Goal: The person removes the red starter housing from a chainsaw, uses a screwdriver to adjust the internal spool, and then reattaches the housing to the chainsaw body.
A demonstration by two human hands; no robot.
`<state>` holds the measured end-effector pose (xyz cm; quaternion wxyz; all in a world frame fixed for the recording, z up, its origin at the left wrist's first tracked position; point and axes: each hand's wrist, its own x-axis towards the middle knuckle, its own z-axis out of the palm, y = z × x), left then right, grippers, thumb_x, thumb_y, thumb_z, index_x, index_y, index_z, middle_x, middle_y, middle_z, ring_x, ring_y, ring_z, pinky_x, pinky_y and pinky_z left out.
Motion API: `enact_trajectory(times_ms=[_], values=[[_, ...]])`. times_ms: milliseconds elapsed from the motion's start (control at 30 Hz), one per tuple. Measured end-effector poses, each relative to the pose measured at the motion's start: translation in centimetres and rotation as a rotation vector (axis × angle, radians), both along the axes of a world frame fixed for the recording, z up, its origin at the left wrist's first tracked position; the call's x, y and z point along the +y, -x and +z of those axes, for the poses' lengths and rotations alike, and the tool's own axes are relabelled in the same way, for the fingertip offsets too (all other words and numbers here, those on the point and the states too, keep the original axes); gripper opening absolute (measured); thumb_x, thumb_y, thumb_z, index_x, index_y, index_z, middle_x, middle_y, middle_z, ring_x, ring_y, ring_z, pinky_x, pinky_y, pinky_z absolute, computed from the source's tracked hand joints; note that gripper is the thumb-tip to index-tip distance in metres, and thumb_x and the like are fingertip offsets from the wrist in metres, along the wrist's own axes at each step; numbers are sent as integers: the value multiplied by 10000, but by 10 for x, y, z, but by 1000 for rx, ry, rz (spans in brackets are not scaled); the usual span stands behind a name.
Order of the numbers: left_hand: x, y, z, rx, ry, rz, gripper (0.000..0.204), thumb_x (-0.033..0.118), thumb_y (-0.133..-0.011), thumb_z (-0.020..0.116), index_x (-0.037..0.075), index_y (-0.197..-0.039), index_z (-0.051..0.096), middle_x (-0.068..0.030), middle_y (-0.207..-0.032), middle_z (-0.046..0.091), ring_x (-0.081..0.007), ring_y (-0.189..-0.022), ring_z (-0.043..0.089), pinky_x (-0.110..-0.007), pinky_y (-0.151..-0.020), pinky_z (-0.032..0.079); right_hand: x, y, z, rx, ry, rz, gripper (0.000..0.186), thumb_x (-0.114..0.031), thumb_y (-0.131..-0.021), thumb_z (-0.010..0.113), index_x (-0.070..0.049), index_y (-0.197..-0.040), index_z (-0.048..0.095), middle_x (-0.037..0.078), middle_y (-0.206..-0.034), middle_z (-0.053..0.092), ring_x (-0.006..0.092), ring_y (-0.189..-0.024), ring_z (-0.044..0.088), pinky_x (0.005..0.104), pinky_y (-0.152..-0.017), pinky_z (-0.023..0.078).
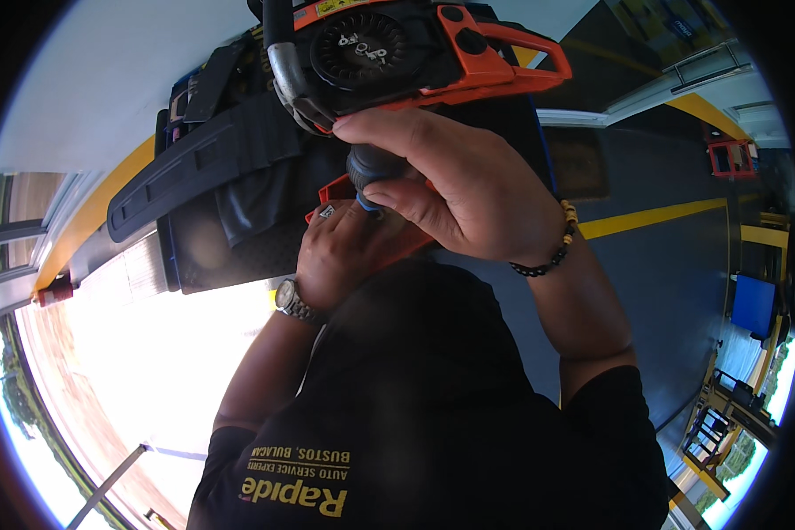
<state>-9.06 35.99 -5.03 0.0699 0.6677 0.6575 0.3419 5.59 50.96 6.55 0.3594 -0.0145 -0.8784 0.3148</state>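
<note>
In my right hand (pixel 473 181), thumb and fingers close round a black ribbed tool handle (pixel 375 166) with a blue band at its lower end. The tool's tip is hidden. My left hand (pixel 334 249) is just below, fingers curled at the blue band and on a red part (pixel 397 238), mostly covered by both hands. Just beyond my hands lies an orange and black chainsaw (pixel 433 53), its round finned flywheel (pixel 362 49) exposed and its rear handle to the right. My right index fingertip is close to the saw's metal front handle bar (pixel 290 79).
Left of the saw, a long black guide-bar cover (pixel 194 172) lies across the dark work surface (pixel 216 274), with a black tray of small items (pixel 208 84) behind it. A yellow line (pixel 654 216) crosses the grey floor. At the right stand a blue box (pixel 753 305) and a red stand (pixel 731 159).
</note>
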Motion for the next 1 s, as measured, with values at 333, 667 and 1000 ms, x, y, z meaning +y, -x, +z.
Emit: enact_trajectory(times_ms=[333,667,1000], values=[[-1,1,-11,21,-4,-12,430,181,-827,754,6,-1200,629,-137,-969,698,-327,-947,684,-428,-828,542,0,-4,-1,45,-18,-23,381,-179,-935,686,-105,-1279,540,79,-908,660,248,-726,688,342,-617,559],[0,0,-8,42,0,-35,411,168,-824,758,6,-1181,634,-141,-986,696,-323,-964,681,-427,-836,544,-2,-16,3,-110,10,-15,476,-152,-927,705,-57,-1362,536,127,-1234,658,283,-976,702,342,-801,577],[1,-7,1,44,0,22,308,167,-849,735,49,-1123,659,-117,-978,712,-301,-943,693,-409,-813,550,-4,-15,-2,62,-62,-36,408,-166,-925,696,-106,-1292,529,79,-916,656,237,-725,686,333,-609,562]])
